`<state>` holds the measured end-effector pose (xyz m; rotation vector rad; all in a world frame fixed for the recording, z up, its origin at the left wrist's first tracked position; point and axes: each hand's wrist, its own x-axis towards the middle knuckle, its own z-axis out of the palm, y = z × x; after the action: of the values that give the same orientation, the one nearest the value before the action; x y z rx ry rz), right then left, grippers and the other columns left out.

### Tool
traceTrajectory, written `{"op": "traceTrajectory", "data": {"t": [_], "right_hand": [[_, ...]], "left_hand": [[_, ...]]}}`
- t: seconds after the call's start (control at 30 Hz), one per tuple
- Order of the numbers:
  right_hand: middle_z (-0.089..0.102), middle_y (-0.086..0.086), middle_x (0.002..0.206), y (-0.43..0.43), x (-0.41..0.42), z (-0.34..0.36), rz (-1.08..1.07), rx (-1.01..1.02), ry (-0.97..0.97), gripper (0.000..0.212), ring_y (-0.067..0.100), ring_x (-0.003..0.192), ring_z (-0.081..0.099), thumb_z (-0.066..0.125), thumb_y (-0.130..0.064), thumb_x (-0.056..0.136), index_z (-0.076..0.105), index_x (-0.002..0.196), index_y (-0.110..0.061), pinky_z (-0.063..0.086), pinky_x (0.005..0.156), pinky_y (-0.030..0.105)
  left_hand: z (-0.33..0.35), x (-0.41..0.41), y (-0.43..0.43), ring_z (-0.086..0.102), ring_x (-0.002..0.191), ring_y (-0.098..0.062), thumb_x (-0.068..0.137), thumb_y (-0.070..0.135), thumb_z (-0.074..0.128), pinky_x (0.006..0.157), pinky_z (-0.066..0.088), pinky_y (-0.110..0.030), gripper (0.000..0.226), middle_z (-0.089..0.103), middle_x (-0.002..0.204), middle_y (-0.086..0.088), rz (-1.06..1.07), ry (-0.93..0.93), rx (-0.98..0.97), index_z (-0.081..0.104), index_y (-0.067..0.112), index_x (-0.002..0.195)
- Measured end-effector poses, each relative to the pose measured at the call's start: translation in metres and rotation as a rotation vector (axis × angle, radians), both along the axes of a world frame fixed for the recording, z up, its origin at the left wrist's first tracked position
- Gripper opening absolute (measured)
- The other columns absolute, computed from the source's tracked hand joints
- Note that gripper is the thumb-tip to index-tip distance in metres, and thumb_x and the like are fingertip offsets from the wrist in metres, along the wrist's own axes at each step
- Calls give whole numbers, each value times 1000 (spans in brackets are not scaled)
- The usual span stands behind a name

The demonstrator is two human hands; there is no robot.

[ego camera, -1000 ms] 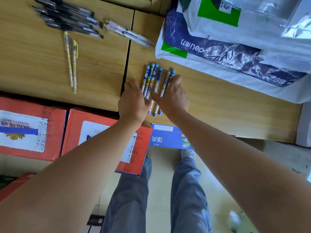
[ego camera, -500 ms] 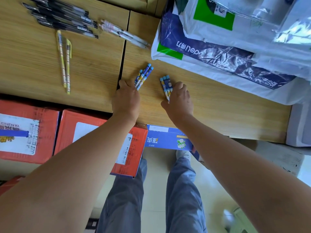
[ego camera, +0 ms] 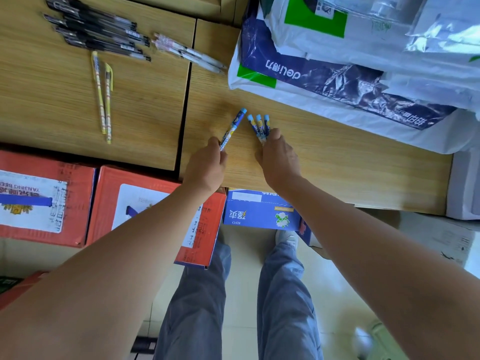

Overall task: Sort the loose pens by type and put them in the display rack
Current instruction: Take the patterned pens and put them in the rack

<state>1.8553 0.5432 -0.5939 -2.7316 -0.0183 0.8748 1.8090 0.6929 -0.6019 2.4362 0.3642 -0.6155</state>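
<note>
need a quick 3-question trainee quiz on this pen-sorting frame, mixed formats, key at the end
1. True or false: the left hand and the right hand each grip blue pens.
2. How many yellow pens lie on the table? A) one B) two C) five
3. Fill in: the big pile at the table's far left is made of ___ pens.

Key: 1 true; 2 B; 3 black pens.
</note>
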Motion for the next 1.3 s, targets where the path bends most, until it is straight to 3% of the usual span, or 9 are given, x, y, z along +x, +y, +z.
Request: {"op": "traceTrajectory", "data": {"t": [0.13,0.3,0.4,0.5,0.63,0.73,0.9,1.13,1.3], "right_hand": [[62,19,89,-31,-6,13,-146,309,139,9,33,76,58,41,-12,97,35,98,-5,42,61,38],[64,7,88,-84,-7,56,-259,460,237,17,15,62,49,37,-17,101,48,104,-5,38,53,28],[63,1,85,-120,-7,86,-301,517,242,23,14,69,51,39,-19,102,55,109,-5,38,58,26],[60,-1,82,-154,-7,123,-358,594,256,24,15,74,51,38,-19,102,56,114,-9,38,62,26],[53,0,75,-198,-13,172,-447,699,283,23,14,67,45,38,-20,103,57,110,-10,35,57,25],[49,3,73,-228,-21,206,-560,771,295,21,15,64,43,36,-21,104,53,103,-9,34,59,25],[58,10,67,-279,-44,261,-827,959,295,21,19,57,57,36,-18,105,50,94,-8,42,57,26],[40,4,64,-346,-86,313,-1054,1039,147,19,4,34,38,36,-16,105,51,101,-5,32,35,15],[43,8,65,-416,-114,338,-1113,1035,100,28,11,41,44,37,-17,104,53,82,-8,36,43,20]], "left_hand": [[22,1,-23,51,69,-31,101,43,37,60,28,-33,43,49,66,-4,109,14,-123,54,4,95],[65,5,-66,51,69,-29,101,44,31,59,30,-35,42,54,68,-6,130,19,-205,51,11,86],[94,5,-100,50,71,-29,103,37,30,63,34,-37,36,57,78,-12,99,3,-228,51,10,94],[126,3,-139,45,63,-23,104,34,28,59,32,-33,34,50,74,-5,115,45,-295,49,8,104],[164,3,-187,40,57,-18,104,33,29,62,37,-34,27,44,73,-5,178,117,-448,44,11,104],[202,4,-219,42,54,-20,104,27,29,55,40,-31,23,42,75,-5,194,156,-502,44,10,107],[261,-2,-263,37,53,-17,105,28,27,46,34,-27,23,38,69,-3,75,184,-508,42,10,103],[313,-15,-327,32,52,-15,102,42,31,48,28,-25,32,37,67,2,-133,164,-494,45,15,93],[341,-25,-399,35,54,-15,101,46,29,49,28,-28,35,39,68,2,-278,122,-433,43,23,80]]}}
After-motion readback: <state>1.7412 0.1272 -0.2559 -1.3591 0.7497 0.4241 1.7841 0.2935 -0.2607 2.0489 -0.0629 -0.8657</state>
